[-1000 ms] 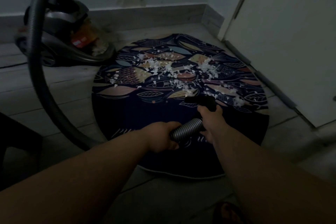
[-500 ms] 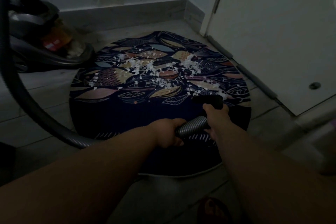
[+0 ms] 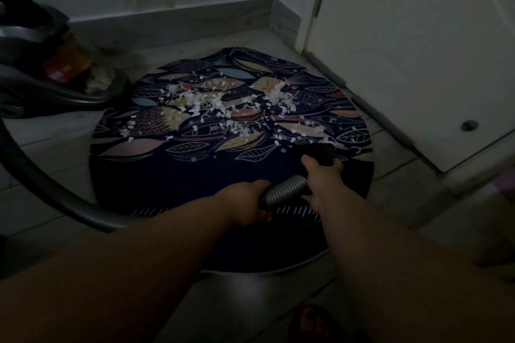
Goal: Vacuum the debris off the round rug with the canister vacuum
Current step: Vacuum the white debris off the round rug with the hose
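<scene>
Nozzle now nearer right edge of rug

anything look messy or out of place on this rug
White scraps lie scattered in a band across the far half of the round rug, thickest near its middle. None shows on the near half. The right hand holds the black nozzle at the band's right end; the left hand grips the hose.
</scene>
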`<state>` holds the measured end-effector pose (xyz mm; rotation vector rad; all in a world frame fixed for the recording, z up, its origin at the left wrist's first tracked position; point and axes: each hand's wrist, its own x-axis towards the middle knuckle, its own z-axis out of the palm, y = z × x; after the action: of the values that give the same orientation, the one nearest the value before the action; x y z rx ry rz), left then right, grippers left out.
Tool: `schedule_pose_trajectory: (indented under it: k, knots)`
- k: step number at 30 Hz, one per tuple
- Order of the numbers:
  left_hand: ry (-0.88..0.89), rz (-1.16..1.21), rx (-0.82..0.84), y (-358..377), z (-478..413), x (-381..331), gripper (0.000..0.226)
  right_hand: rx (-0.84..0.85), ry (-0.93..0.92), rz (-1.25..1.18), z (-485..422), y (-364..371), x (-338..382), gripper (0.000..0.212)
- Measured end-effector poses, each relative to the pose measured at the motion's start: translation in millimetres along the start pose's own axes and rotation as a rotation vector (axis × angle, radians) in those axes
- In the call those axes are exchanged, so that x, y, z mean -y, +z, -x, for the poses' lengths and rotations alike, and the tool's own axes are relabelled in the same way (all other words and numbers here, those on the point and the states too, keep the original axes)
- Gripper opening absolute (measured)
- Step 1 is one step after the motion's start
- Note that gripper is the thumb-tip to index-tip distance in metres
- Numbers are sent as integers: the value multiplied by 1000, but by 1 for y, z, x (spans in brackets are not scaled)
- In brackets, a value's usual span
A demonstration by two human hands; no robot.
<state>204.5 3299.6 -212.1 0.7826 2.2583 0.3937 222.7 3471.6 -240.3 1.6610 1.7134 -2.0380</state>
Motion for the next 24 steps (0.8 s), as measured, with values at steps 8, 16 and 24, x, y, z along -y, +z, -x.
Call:
schedule_pose_trajectory:
  k: [8,16,24]
  knots:
    - [-56,-11,15,0,-3,-3,59,83,-8,-37,0,6,3,84]
    - [-116,-12,19,-5,8,14,54,169,1,55,6,33,4,85]
    - [-166,-53,15,-11,26,29,52,284,20,141,16,56,2,90]
